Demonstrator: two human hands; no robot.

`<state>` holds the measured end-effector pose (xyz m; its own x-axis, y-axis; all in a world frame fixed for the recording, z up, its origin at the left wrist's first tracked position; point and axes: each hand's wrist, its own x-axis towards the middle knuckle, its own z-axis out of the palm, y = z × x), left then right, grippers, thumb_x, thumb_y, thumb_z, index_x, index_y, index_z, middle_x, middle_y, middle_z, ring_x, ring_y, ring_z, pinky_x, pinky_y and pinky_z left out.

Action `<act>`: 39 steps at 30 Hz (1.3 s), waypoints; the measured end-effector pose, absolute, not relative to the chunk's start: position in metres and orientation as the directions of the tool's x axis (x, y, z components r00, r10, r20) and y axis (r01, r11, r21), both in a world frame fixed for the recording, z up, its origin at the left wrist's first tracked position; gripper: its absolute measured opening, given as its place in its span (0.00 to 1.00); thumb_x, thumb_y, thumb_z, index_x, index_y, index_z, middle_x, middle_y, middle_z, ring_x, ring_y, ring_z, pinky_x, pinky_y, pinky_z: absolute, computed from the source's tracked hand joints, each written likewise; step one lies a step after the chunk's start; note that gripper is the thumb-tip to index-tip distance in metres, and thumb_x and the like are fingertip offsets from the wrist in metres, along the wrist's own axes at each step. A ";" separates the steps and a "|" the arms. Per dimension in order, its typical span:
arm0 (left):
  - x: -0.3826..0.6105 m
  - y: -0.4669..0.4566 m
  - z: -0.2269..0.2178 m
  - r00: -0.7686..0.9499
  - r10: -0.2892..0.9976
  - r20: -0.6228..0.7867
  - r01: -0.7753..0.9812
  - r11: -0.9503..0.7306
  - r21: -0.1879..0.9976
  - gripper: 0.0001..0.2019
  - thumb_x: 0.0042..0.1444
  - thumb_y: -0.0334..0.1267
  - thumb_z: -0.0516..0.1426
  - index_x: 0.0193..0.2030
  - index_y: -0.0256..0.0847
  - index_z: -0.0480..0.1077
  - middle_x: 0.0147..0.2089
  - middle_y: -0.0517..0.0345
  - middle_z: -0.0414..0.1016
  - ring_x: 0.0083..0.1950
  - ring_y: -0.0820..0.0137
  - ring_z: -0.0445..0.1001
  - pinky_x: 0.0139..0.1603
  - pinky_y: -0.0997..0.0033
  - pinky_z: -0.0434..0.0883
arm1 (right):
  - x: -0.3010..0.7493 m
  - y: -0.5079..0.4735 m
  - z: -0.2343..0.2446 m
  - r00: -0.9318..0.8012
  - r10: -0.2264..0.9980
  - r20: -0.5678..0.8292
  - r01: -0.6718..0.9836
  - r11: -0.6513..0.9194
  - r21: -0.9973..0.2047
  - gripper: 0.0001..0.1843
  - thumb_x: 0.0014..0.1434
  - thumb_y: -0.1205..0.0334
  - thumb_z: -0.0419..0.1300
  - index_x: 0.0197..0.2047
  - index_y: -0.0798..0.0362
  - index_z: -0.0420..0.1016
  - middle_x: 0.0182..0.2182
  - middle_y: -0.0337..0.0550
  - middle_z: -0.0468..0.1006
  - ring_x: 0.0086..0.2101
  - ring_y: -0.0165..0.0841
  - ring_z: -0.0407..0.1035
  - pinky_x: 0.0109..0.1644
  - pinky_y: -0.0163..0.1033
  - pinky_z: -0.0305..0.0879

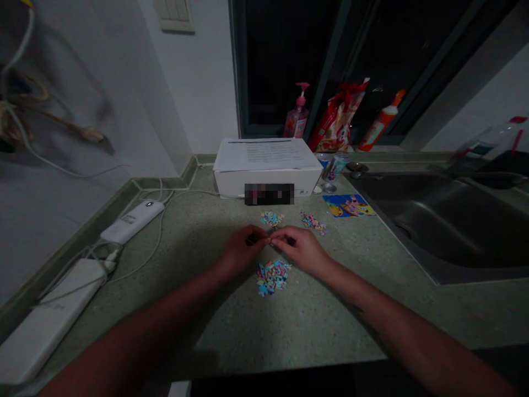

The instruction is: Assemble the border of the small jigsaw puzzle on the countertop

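My left hand (247,245) and my right hand (302,246) meet above the counter, fingertips nearly touching. Both are closed in a pinch on a tiny jigsaw piece (270,241), mostly covered by the fingers. Just below them lies a heap of mixed colourful jigsaw pieces (273,277). Beyond the fingertips is a smaller group of pale blue and yellow pieces (271,218). To the right of that, a third group, pink and multicoloured pieces (314,223), is spread out. A bright cartoon picture card (349,205) lies flat farther right.
A white box (266,160) with printed paper on top stands behind, a dark object (268,194) before it. Cans (335,166) and a sink (450,220) are at right. A power bank (132,221), cables and a white power strip (58,314) lie left. Bottles (296,118) line the window.
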<state>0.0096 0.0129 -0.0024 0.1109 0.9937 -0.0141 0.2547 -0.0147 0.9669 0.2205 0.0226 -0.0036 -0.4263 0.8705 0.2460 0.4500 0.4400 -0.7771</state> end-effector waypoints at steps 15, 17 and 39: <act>0.009 0.013 -0.003 0.082 0.994 -0.074 0.127 0.063 0.990 0.05 0.52 0.39 0.67 0.33 0.44 0.78 0.36 0.52 0.84 0.40 0.61 0.79 0.46 0.60 0.76 | 0.225 0.021 0.001 -0.464 0.726 0.507 0.507 0.687 -0.520 0.08 0.70 0.62 0.65 0.51 0.43 0.81 0.51 0.48 0.81 0.54 0.44 0.77 0.59 0.55 0.78; 0.009 0.014 -0.003 0.079 0.995 -0.065 0.131 0.054 0.990 0.04 0.52 0.39 0.67 0.33 0.44 0.78 0.36 0.52 0.84 0.40 0.61 0.80 0.46 0.60 0.76 | 0.228 0.023 0.002 -0.467 0.722 0.510 0.513 0.691 -0.509 0.08 0.71 0.62 0.65 0.51 0.43 0.82 0.52 0.49 0.81 0.54 0.44 0.78 0.59 0.54 0.78; -0.001 0.021 -0.012 0.051 0.997 -0.050 0.239 0.037 0.970 0.14 0.52 0.47 0.65 0.41 0.42 0.81 0.42 0.50 0.86 0.46 0.56 0.83 0.51 0.57 0.76 | 0.346 0.081 0.019 -0.327 0.929 0.173 0.884 0.366 -0.291 0.07 0.67 0.67 0.69 0.48 0.50 0.87 0.48 0.50 0.86 0.50 0.45 0.79 0.57 0.48 0.73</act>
